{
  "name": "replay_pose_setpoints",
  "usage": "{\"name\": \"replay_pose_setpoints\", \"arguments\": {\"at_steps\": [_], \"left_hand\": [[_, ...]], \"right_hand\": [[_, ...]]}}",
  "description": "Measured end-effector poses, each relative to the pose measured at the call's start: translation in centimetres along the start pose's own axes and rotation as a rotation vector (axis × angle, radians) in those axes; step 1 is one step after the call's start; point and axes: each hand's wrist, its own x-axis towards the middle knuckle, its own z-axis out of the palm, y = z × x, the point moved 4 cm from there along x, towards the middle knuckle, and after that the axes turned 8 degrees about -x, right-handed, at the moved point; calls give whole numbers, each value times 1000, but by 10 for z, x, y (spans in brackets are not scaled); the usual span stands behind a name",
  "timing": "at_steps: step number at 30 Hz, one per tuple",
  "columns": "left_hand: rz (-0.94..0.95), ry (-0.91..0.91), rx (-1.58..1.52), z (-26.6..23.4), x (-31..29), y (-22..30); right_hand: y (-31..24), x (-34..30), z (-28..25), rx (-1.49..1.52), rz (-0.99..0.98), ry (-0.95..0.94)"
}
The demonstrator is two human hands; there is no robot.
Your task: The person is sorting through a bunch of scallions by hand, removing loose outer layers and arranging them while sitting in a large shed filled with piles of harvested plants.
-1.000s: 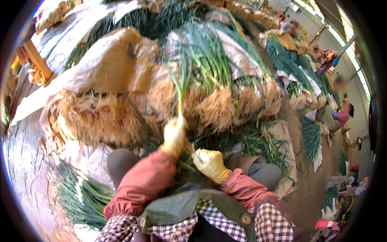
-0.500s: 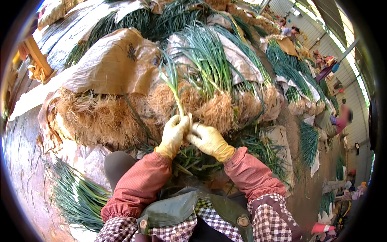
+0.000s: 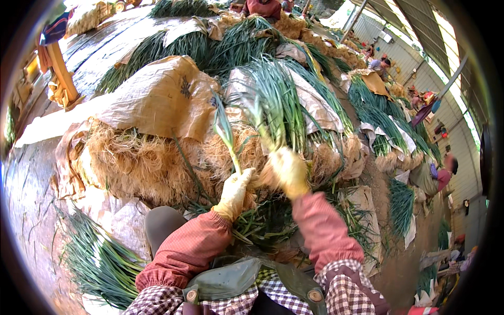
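My left hand [image 3: 235, 191], in a pale yellow glove, is closed round the lower white end of a green onion [image 3: 227, 135]. Its green leaves point up and away from me. Just to the right, my gloved right hand [image 3: 290, 170] is smeared by motion at the root end of a leafy bunch of green onions [image 3: 283, 102]. Whether its fingers grip any stalks is hidden by the blur. Tan, stringy roots [image 3: 136, 157] of a large heap face me behind my left hand. A woven sack [image 3: 155, 97] covers much of that heap.
Loose green leaves [image 3: 262, 223] lie below my hands. At the lower left rests a pile of green onions [image 3: 100, 257]. More heaps [image 3: 375, 100] line the right, where a person [image 3: 443, 176] sits. A wooden post [image 3: 62, 73] stands at the far left.
My hands, together before, are now apart. The right has moved forward and right to the bunch; the left still holds the green onion. The view has tilted up slightly, showing another person at the back.
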Motion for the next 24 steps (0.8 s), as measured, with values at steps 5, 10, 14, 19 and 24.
{"name": "replay_pose_setpoints", "arguments": {"at_steps": [5,10,14,19,24], "left_hand": [[-55,-98,-119,4,13,-30],[-107,-266,-141,18,-6,-18],[-206,-273,-61,25,-33,-8],[-169,-234,-19,22,-27,-16],[-215,-124,43,2,-21,-11]], "right_hand": [[23,-61,75,517,-12,-107],[7,-48,51,1316,202,-440],[-7,-20,5,1036,252,-271],[91,40,-11,176,33,216],[2,-16,10,664,100,-422]]}}
